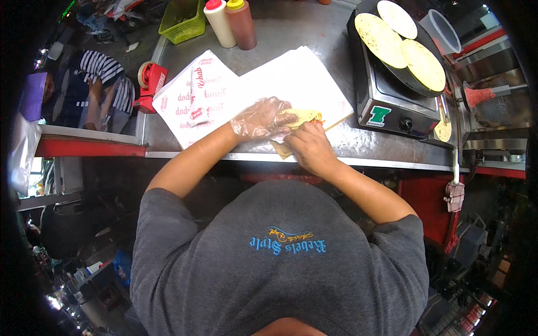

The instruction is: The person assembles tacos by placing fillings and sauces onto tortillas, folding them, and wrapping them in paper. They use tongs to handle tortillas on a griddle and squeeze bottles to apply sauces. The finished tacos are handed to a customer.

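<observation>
My left hand (260,119), in a see-through plastic glove, closes on the left side of a folded flatbread wrap (301,116). Bits of red and orange filling show at the wrap's right end. There my bare right hand (312,147) presses with curled fingers against the near edge. Under both hands lies a stack of white wrapping paper (291,70). A small brown paper piece (282,150) pokes out at the counter's front edge, below the hands. Printed paper sheets (185,106) and a slim printed paper sleeve (199,92) lie to the left.
On the right, a round black griddle (358,56) carries several flatbreads (380,42). A spatula (443,112) lies beside it. Two sauce bottles (242,25) and a green basket (182,22) stand behind. A red tape dispenser (151,84) sits left; a person (92,92) is beyond.
</observation>
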Motion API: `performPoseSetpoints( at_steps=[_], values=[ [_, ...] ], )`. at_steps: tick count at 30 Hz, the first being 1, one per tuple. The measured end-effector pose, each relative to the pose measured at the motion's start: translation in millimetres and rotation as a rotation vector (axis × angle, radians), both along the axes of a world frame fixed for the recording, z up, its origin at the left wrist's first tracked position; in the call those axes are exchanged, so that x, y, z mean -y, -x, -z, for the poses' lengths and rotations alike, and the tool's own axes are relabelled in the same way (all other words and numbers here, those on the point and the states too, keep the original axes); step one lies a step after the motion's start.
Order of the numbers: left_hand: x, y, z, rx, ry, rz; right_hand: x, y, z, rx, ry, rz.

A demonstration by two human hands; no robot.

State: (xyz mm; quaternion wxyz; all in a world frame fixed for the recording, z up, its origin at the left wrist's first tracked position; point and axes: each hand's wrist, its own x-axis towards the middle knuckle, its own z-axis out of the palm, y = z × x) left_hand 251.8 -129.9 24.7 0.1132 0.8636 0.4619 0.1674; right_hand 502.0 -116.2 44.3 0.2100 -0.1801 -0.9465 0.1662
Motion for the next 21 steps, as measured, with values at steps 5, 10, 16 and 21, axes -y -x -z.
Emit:
performPoseSetpoints(
  at_steps=[5, 10, 16, 21],
  values=[
    [6.8, 9.1, -3.2, -0.033, 0.097, 0.027, -1.2, 6.1, -9.2, -0.016, -0.025, 0.032],
    [14.6, 20.3, -2.0, 0.112, 0.022, 0.016, -6.7, 7.2, -13.5, -0.057, 0.079, 0.160],
    [20.2, 24.3, -1.7, 0.296, -0.063, 0.020, -13.2, 12.6, -9.5, -0.142, 0.197, 0.222],
    [4.5, 0.5, 2.3, 0.319, 0.136, -0.222, -58.5, 26.7, -22.6, -0.022, 0.090, 0.259]
  ],
)
